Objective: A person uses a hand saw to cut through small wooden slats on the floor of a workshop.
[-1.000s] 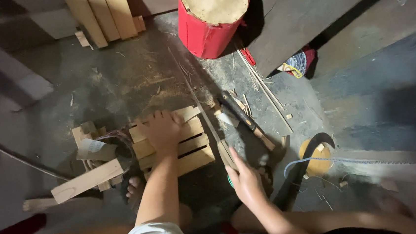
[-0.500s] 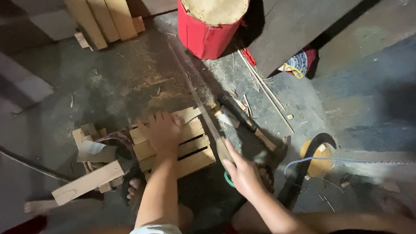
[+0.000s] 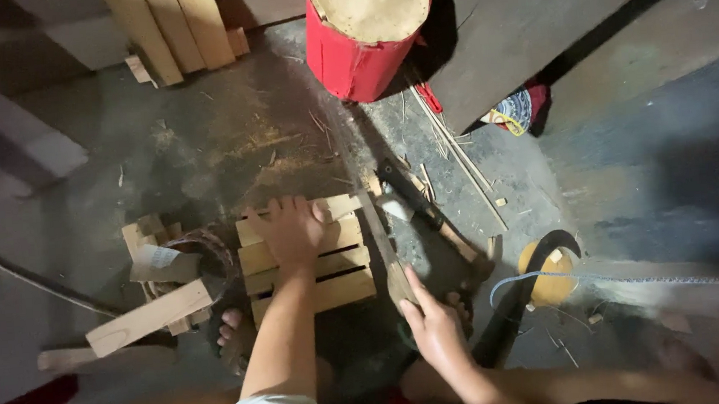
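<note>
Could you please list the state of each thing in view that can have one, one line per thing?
Left hand: flat, pressing down on the wooden slats.
Right hand: closed around the handsaw's handle.
Handsaw: blade against the slats' right edge.
Wooden slats: stacked flat on the floor.
Red drum: upright.
Hammer: lying on the floor, untouched.
Planks: leaning together at the top.

The right hand (image 3: 438, 332) covers the saw (image 3: 379, 235) handle. The blade is motion-blurred. The planks (image 3: 174, 24) are cut off by the top edge.
</note>
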